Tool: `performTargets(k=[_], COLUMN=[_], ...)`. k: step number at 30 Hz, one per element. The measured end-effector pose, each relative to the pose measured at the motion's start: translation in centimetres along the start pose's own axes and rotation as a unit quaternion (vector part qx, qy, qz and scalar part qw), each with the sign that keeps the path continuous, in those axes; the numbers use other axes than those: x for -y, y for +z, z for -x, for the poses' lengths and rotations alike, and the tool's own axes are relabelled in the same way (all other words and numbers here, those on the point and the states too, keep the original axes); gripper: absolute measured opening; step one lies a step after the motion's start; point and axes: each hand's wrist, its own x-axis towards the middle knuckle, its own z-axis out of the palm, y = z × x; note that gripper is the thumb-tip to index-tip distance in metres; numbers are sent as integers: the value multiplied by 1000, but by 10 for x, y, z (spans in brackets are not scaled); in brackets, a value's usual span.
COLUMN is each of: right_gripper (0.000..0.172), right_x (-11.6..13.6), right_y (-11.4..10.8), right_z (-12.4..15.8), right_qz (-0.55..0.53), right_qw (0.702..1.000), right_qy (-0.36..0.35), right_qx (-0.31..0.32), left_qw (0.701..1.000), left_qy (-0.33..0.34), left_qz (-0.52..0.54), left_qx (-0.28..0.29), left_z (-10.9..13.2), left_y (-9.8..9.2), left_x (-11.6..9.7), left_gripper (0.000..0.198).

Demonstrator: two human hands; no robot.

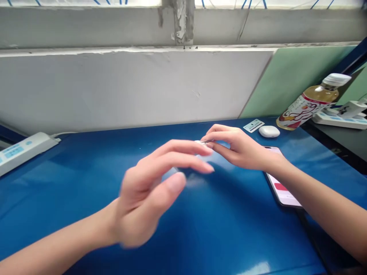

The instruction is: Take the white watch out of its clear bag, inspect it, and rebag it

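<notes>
My left hand (151,191) is raised over the blue tabletop (86,168), slightly blurred. Its fingers stretch to the right with the thumb apart, and nothing shows between them. Farther back, my right hand (235,145) pinches a small, thin, silvery-white piece (204,141) between thumb and fingers. The left fingertips partly cover the view of that piece, so I cannot make out its kind. Something pale behind the left fingers is mostly hidden.
Under my right forearm lies a phone (286,194) with a lit screen. Beyond it are a white earbud case (269,131), a small card (254,125) and a drink bottle (308,103). Power strips (28,151) sit at both sides; a wall (137,88) stands behind.
</notes>
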Motion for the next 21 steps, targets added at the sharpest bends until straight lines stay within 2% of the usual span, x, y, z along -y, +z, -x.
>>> performTargets(k=[3,4,7,9,13,16,19,21], right_gripper=[18,18,22,23,21,32,54,69], right_x=[0,0,-3,-8,-19,-20,-12,-6], right_y=[3,5,12,19,30,31,27,27], right_z=[0,0,0,-1,1,6,15,22], right_qz=[-48,-58,-86,-88,-19,83,181,196], right_qw=[997,995,984,980,985,987,972,960], right_qy=[52,74,133,156,155,136,115,108], right_qx=[-31,-46,-79,-83,-79,-18,97,168], left_qw=[993,990,984,983,981,977,968,961], left_qy=[43,36,2,-10,-43,-86,-114,-118], left_qz=[-113,-135,-139,-134,-111,-80,-83,-105], left_qx=[1,37,113,127,151,179,206,229], left_z=[-19,-22,-19,-13,-4,-3,-3,-4], left_y=[-1,2,15,22,26,27,25,24], left_x=[-2,3,29,43,54,56,58,59], left_gripper=[40,49,83,99,105,106,102,98])
